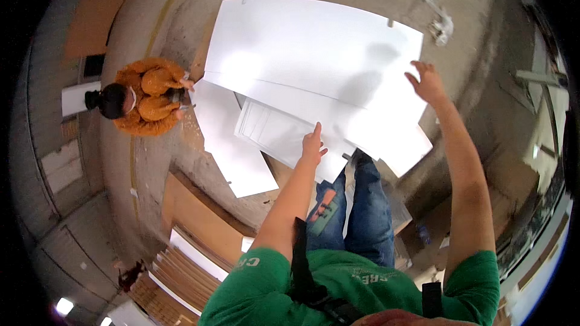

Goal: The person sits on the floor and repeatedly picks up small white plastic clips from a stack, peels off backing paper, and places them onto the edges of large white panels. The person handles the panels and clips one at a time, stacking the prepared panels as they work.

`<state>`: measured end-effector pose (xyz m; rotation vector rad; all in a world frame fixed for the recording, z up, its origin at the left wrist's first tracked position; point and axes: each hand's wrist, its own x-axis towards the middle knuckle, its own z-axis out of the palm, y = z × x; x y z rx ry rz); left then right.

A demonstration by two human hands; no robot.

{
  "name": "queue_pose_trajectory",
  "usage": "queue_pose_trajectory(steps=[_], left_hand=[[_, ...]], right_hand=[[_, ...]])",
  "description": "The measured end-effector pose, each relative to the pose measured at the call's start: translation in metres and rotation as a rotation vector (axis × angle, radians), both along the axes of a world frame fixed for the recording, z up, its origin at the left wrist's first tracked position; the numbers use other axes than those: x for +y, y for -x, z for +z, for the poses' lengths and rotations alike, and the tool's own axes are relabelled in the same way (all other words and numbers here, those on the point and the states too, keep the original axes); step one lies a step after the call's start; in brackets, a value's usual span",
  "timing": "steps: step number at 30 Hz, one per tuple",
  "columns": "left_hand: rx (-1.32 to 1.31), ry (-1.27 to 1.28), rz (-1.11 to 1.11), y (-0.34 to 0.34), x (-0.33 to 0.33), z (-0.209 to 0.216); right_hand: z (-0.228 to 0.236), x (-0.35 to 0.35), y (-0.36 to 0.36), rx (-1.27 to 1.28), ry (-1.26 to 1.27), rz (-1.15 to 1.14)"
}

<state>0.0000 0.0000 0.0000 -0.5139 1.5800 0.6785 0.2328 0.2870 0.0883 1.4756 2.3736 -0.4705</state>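
Large white sheets (302, 42) lie stacked and fanned out in front of me. My left hand (313, 145) is over the near edge of the stack, its index finger stretched out and the others apart; nothing shows in it. Beside the right edge of the top sheet is my right hand (428, 83), fingers spread and holding nothing. Whether either hand touches a sheet I cannot tell. Smaller white panels (272, 124) show under the large ones, left of my left hand. Farther left, a long white sheet (232, 145) sticks out at an angle.
At the left, a person in orange (151, 96) crouches with hands near the sheets' left edge. Several stacked boards (187, 265) and a brown panel (205, 217) are at the lower left. White crumpled scraps (442, 27) lie on the concrete floor at the far right.
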Motion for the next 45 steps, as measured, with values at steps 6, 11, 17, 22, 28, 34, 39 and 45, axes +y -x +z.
queue_pose_trajectory(steps=[6,11,17,22,28,34,39,45], left_hand=[[0.325,-0.133,0.041,0.151,0.059,-0.042],[0.428,-0.039,0.161,0.112,0.081,-0.055],[0.339,0.105,0.120,0.123,0.095,-0.031],[0.469,0.160,-0.071,0.117,0.083,-0.063],[0.573,0.178,-0.142,0.110,0.082,-0.066],[0.580,0.161,-0.247,0.085,0.089,-0.044],[0.537,0.102,-0.234,0.066,0.086,-0.048],[0.526,0.104,-0.333,0.073,0.067,-0.030]], right_hand=[[-0.100,0.151,0.175,-0.148,-0.299,0.150],[-0.159,0.194,0.171,-0.049,-0.346,0.166],[-0.159,0.138,0.151,0.006,0.070,0.287],[-0.133,0.065,0.103,0.179,-0.124,0.229],[-0.143,0.004,0.024,0.745,0.037,-1.007],[-0.179,-0.077,0.030,1.123,0.855,-1.526],[-0.162,-0.084,0.056,1.106,0.775,-1.547],[-0.109,-0.112,0.059,1.114,0.678,-1.618]])
